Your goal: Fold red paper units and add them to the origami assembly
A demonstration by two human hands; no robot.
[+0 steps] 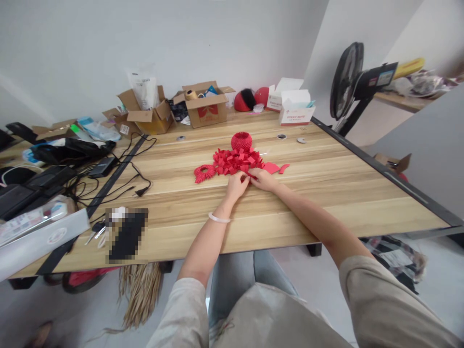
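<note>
On the wooden table, my left hand (237, 185) and my right hand (264, 180) meet with fingertips pinched together on a small piece of red paper (251, 175), partly hidden by the fingers. Just beyond them lies a heap of small folded red paper pieces (235, 160). Behind the heap stands a round red bowl-like form (241, 141) built from such pieces. A flatter red paper ring (204, 173) rests left of the heap. Flat red paper (271, 167) and a narrow red strip (284, 168) lie beside my right hand.
Along the wall stand open cardboard boxes (207, 110) and a white sticky-note box (297, 115). A roll of tape (282, 137) lies at the back right. Black cables (126, 164) and a pixelated dark object (128, 234) occupy the left side. A black fan (347, 81) stands beyond the right edge.
</note>
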